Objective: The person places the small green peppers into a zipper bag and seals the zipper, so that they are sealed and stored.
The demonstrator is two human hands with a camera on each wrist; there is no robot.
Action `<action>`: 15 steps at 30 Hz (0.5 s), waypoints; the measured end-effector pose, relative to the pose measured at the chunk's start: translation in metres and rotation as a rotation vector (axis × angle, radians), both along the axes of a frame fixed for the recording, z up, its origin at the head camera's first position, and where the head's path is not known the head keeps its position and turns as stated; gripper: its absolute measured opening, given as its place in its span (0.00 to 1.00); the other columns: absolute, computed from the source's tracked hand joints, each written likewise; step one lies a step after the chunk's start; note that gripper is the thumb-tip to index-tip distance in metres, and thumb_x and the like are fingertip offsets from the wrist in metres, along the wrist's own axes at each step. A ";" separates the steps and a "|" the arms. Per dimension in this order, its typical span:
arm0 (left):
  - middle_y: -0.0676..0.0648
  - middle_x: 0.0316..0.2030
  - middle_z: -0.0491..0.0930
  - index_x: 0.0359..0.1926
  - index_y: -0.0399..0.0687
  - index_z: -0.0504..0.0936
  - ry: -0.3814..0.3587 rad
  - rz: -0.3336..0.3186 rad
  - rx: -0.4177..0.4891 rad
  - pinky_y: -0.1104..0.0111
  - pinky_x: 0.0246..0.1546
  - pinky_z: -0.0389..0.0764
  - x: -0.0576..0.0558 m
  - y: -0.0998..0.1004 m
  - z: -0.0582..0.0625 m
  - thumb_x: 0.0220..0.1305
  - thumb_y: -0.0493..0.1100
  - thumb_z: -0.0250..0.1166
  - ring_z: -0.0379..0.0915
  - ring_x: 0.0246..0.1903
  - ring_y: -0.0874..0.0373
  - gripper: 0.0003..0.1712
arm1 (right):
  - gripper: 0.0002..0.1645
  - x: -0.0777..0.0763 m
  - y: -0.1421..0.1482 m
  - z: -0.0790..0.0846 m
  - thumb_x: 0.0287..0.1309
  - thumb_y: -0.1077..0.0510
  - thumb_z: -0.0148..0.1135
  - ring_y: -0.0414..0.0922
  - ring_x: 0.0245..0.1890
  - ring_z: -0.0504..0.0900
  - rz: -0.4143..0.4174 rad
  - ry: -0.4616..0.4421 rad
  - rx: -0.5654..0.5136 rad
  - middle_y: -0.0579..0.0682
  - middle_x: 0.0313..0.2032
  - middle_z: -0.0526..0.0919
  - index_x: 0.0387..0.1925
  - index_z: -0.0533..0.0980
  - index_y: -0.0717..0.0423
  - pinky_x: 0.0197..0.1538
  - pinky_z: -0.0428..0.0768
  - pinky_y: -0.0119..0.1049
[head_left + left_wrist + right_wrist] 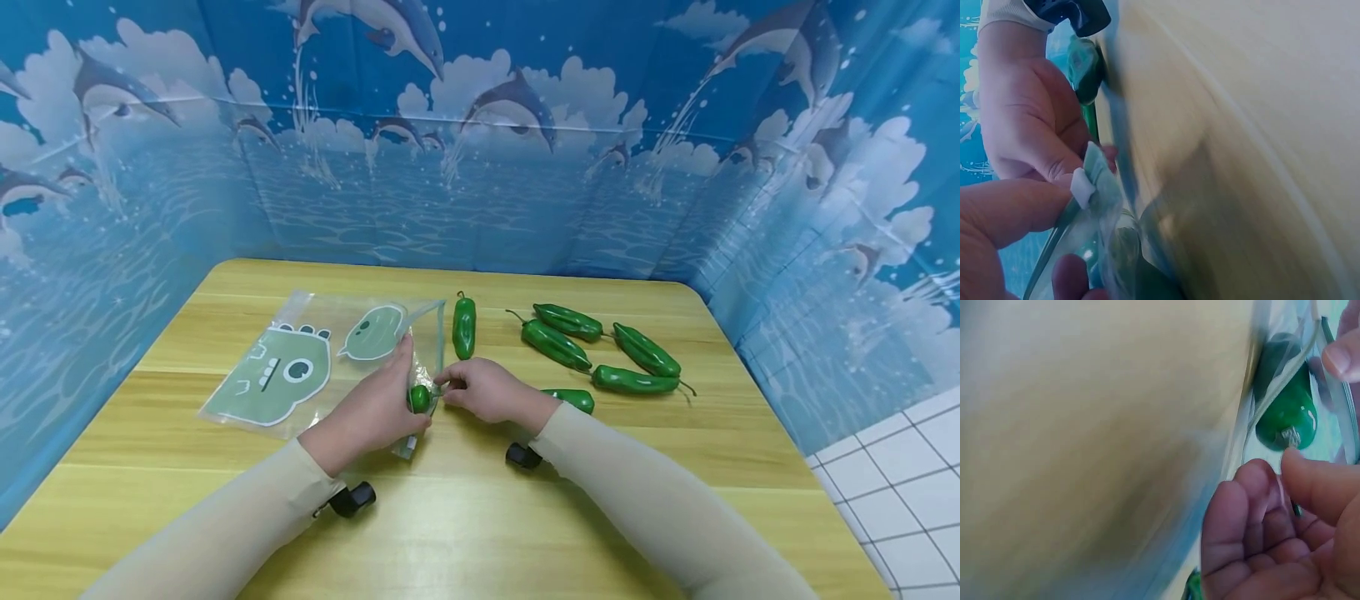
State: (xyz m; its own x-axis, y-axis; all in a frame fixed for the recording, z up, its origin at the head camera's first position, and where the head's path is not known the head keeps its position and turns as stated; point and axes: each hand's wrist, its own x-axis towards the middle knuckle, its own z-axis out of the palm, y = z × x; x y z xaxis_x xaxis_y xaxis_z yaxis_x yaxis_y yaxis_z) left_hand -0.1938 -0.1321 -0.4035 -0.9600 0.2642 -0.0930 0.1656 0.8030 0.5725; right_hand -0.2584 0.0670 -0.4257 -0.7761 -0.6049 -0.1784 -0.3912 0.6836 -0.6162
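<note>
A clear zip bag (281, 383) printed with green cartoon creatures lies flat, its mouth facing right. My left hand (375, 404) grips the bag at the mouth, with the thumb beside a white slider (1082, 187) in the left wrist view. Inside the opening sits a green chili pepper (419, 398), stem end outward. My right hand (487, 390) pinches that pepper's stem between thumb and fingers; in the right wrist view the pepper's glossy body (1291, 419) is partly behind the bag's edge.
One green pepper (463, 327) lies just beyond the bag's mouth. Several more, including a near one (633, 381), are grouped to the right on the wooden table (450, 517). Another pepper (573, 398) is partly hidden behind my right wrist. A dolphin-print curtain (480, 208) surrounds the table.
</note>
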 end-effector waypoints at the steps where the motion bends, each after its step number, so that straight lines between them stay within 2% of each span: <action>1: 0.36 0.85 0.37 0.84 0.37 0.30 0.000 0.000 0.002 0.50 0.78 0.66 0.000 0.000 0.000 0.55 0.45 0.80 0.52 0.81 0.41 0.76 | 0.14 0.000 0.001 0.000 0.73 0.56 0.65 0.38 0.36 0.79 -0.017 0.003 0.010 0.42 0.41 0.89 0.56 0.86 0.51 0.42 0.80 0.32; 5: 0.37 0.85 0.37 0.84 0.38 0.30 -0.006 0.003 -0.003 0.50 0.78 0.66 -0.001 -0.002 -0.001 0.56 0.47 0.81 0.52 0.81 0.42 0.77 | 0.09 0.000 0.001 0.003 0.72 0.55 0.66 0.39 0.33 0.78 -0.031 0.016 0.016 0.42 0.39 0.90 0.46 0.89 0.49 0.40 0.79 0.32; 8: 0.38 0.85 0.37 0.84 0.40 0.29 -0.010 -0.002 -0.005 0.50 0.77 0.67 -0.001 -0.002 0.000 0.57 0.48 0.81 0.53 0.81 0.42 0.77 | 0.08 0.001 -0.002 0.004 0.73 0.56 0.65 0.39 0.33 0.78 -0.015 0.030 0.004 0.43 0.38 0.90 0.44 0.89 0.48 0.41 0.78 0.32; 12: 0.41 0.86 0.37 0.85 0.44 0.29 -0.005 -0.016 -0.004 0.50 0.74 0.72 -0.003 -0.003 0.002 0.57 0.50 0.80 0.60 0.78 0.43 0.77 | 0.08 0.002 -0.005 0.007 0.74 0.58 0.63 0.40 0.34 0.78 -0.019 0.042 0.000 0.44 0.37 0.89 0.43 0.88 0.48 0.43 0.78 0.33; 15: 0.41 0.85 0.40 0.85 0.45 0.31 0.003 -0.035 -0.022 0.50 0.74 0.72 -0.003 -0.005 0.003 0.58 0.52 0.80 0.60 0.78 0.42 0.76 | 0.08 0.003 -0.006 0.007 0.75 0.59 0.62 0.40 0.35 0.78 -0.020 0.052 0.013 0.44 0.36 0.88 0.43 0.88 0.49 0.44 0.79 0.34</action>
State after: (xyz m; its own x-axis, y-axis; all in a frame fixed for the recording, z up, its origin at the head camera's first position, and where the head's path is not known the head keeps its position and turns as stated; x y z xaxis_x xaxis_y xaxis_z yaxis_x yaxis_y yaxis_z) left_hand -0.1970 -0.1370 -0.4002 -0.9506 0.2952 -0.0960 0.1954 0.8094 0.5538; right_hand -0.2550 0.0611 -0.4185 -0.7965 -0.5870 -0.1452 -0.4085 0.6994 -0.5865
